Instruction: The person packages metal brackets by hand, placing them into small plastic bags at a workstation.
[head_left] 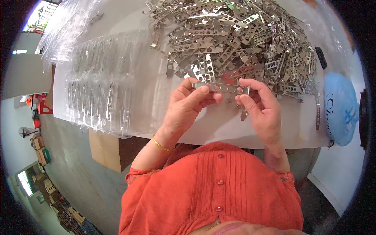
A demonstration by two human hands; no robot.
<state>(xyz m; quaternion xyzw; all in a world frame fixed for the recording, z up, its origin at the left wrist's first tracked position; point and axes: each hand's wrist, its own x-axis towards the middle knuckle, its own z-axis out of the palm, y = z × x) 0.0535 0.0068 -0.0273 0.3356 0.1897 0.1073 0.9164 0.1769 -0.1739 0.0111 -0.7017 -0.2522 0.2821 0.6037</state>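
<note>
Both hands hold one flat metal strip (pixel 227 88) with round holes, level above the front of the white table (pixel 231 131). My left hand (pixel 186 103) pinches its left end between thumb and fingers. At the other end, my right hand (pixel 260 109) grips the strip where a short bent piece stands up. Just beyond the hands lies a large heap of similar metal strips (pixel 235 39). A small metal piece (pixel 243 114) shows below my right fingertips; whether it is held cannot be made out.
Clear plastic sleeves with metal strips (pixel 98 102) lie on the left of the table, and crumpled plastic film (pixel 68 29) behind them. A blue plastic bag (pixel 340 109) sits at the right edge, near a black object (pixel 320 57). A cardboard box (pixel 105 149) stands below the table.
</note>
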